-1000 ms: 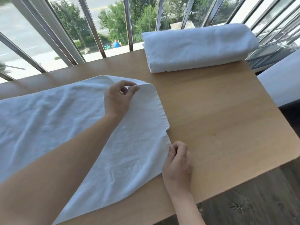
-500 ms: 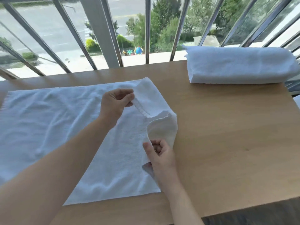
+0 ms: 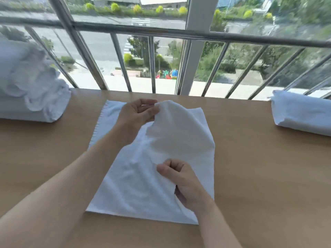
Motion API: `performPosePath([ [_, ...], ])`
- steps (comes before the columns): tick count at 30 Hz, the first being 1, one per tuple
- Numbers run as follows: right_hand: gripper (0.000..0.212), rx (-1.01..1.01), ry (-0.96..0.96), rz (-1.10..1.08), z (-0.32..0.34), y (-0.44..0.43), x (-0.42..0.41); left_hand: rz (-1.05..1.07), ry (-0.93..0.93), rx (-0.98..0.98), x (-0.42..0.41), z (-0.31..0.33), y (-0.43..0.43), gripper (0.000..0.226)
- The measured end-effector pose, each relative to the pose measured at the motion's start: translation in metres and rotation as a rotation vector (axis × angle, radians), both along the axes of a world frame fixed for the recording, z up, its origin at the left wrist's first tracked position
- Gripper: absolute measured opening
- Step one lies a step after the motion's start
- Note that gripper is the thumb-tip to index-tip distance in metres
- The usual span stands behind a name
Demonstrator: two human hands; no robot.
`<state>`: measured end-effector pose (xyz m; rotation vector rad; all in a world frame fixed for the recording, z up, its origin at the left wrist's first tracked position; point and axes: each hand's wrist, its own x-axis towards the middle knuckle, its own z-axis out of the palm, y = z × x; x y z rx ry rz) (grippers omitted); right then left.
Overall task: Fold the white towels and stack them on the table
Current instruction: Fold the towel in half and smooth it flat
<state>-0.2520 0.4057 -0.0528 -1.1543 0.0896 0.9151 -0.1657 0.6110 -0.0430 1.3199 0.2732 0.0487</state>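
Both hands pinch a white towel [image 3: 143,176] at mid-table [image 3: 250,167], its right end now lifted and carried leftward over the rest; 0.5 s ago that end had only begun to curl up. Left hand [image 3: 138,112] grips the far corner btwn thumb and fingers, raised off the cloth. Right hand [image 3: 182,181], fingers curled shut, holds the near corner low over the towel. View has swung left: a folded stack [image 3: 302,113], earlier top right, now sits at the right edge, cut off by the frame. A loose pile [image 3: 30,90] shows at far left, blurred, partly cropped. Railing [image 3: 179,34] behind also blurred.
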Motion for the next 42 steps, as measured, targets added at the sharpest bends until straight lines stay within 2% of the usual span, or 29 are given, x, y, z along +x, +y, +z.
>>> performPosePath([
  [4, 0.024, -0.015, -0.043, 0.2, 0.019, 0.059, -0.001, -0.009, -0.049, -0.032, 0.0, 0.026, 0.075, 0.017],
  [6, 0.025, -0.045, -0.079, 0.288, 0.023, 0.09, -0.002, 0.009, -0.054, -0.039, 0.003, 0.031, 0.112, 0.02],
  [12, 0.029, -0.214, -0.158, 0.506, 0.002, 0.169, -0.014, 0.105, 0.011, 0.004, 0.029, -0.008, 0.187, 0.011],
  [19, 0.03, -0.365, -0.069, 0.498, -0.04, 0.213, -0.044, 0.194, 0.162, 0.142, 0.051, -0.082, 0.215, 0.011],
  [24, 0.026, -0.573, -0.197, 0.56, -0.061, 0.228, -0.054, 0.231, 0.26, 0.346, 0.063, -0.114, 0.218, 0.01],
  [30, 0.043, -0.726, -0.376, 0.56, -0.065, 0.243, -0.062, 0.203, 0.203, 0.635, 0.065, -0.12, 0.217, 0.009],
  [32, 0.042, -0.722, -0.348, 0.549, -0.064, 0.243, -0.061, 0.217, 0.188, 0.684, 0.063, -0.119, 0.215, 0.006],
  [34, 0.034, -0.645, -0.256, 0.497, -0.059, 0.241, -0.059, 0.219, 0.196, 0.695, 0.059, -0.114, 0.212, 0.017],
  [36, 0.021, -0.622, -0.253, 0.393, -0.056, 0.234, -0.056, 0.211, 0.208, 0.654, 0.049, -0.107, 0.209, 0.038],
  [38, 0.008, -0.694, -0.359, 0.248, -0.057, 0.223, -0.049, 0.192, 0.217, 0.662, 0.025, -0.102, 0.208, 0.05],
  [39, 0.004, -0.746, -0.438, 0.173, -0.058, 0.215, -0.043, 0.172, 0.21, 0.688, 0.009, -0.1, 0.206, 0.049],
  [42, 0.023, -1.013, -0.852, 0.107, -0.069, 0.188, -0.029, 0.097, 0.187, 0.735, -0.055, -0.1, 0.195, 0.048],
])
